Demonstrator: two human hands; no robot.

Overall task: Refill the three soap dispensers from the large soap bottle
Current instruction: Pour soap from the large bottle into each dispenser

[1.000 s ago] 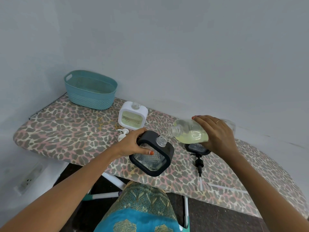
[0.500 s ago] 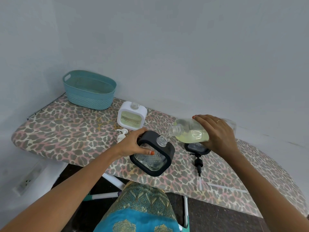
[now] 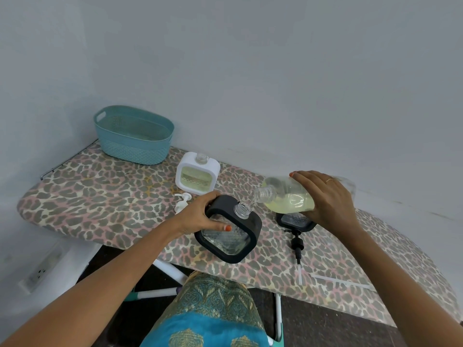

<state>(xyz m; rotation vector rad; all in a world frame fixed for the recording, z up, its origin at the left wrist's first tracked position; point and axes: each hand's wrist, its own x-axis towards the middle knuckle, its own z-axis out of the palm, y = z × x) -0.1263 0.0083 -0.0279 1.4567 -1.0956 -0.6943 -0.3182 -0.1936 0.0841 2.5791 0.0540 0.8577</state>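
My left hand (image 3: 200,213) grips a black-framed clear dispenser (image 3: 229,234), tilted, its open neck pointing up toward the right. My right hand (image 3: 325,199) holds the large clear soap bottle (image 3: 288,199) on its side, with pale yellow soap inside and its mouth right over the dispenser's neck. A thin stream runs from the mouth into the neck. Behind stands a white dispenser (image 3: 198,177) with yellow soap in it and no pump on top. A second black dispenser (image 3: 295,220) sits mostly hidden under the bottle.
A leopard-print ironing board (image 3: 100,196) carries everything. A teal basket (image 3: 134,134) stands at its back left. A white pump (image 3: 182,200) lies by the white dispenser, a black pump (image 3: 297,246) lies right of centre, with a clear tube (image 3: 340,281) near the front edge. Wall close behind.
Both hands keep their holds. The bottle and the black dispenser stay almost where they were, with the pour continuing; the view has shifted only slightly.
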